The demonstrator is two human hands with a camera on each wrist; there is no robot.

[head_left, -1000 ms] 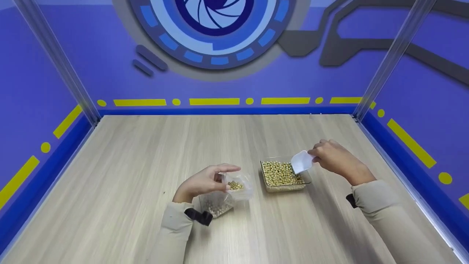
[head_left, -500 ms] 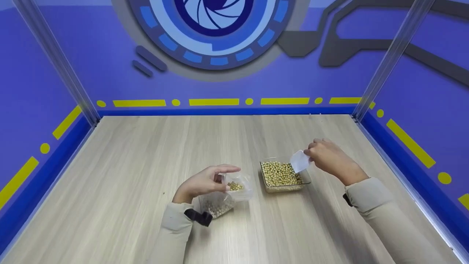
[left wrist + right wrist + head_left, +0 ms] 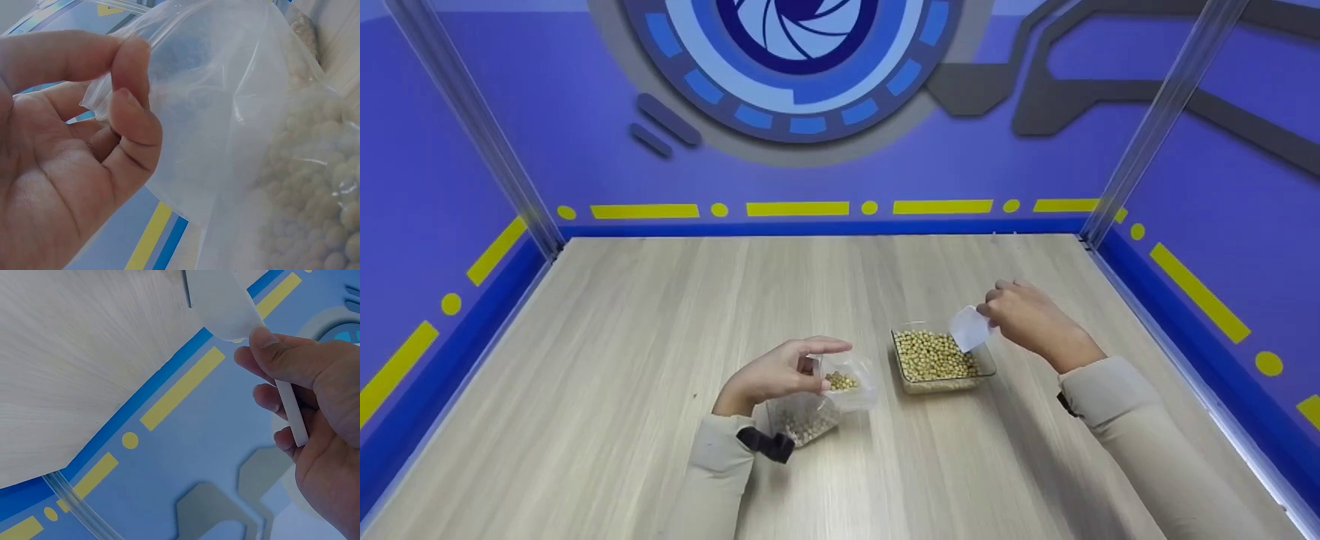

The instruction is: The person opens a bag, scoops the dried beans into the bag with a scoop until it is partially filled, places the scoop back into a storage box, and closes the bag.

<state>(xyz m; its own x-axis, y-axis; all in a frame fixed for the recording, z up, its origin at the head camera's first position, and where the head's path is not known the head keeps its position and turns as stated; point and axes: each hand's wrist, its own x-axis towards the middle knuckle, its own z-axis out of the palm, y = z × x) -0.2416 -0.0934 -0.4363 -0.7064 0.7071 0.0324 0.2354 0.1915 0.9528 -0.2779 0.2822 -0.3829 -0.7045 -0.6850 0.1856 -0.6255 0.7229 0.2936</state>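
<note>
My left hand (image 3: 780, 373) pinches the edge of a clear plastic bag (image 3: 864, 386) between thumb and fingers. Its mouth gapes, and small round dried peas (image 3: 840, 381) show inside. In the left wrist view, the filled part of the bag (image 3: 315, 185) hangs right of the curled fingers. My right hand (image 3: 1039, 322) grips a white scoop (image 3: 971, 328) by its handle (image 3: 291, 410). The scoop's blade is tilted, its lower edge at the peas in a clear rectangular container (image 3: 945, 385). Yellow-green dried peas (image 3: 930, 354) fill that container. The scoop's inside is hidden.
The container stands right of the bag on a pale wood-grain table (image 3: 720, 300). Blue panels (image 3: 885, 172) with yellow marks enclose the back and sides. Transparent posts (image 3: 1147, 127) stand at the rear corners.
My right hand has moved slightly left, bringing the scoop a little farther over the container and turning its blade. The left hand and the bag have stayed in place.
</note>
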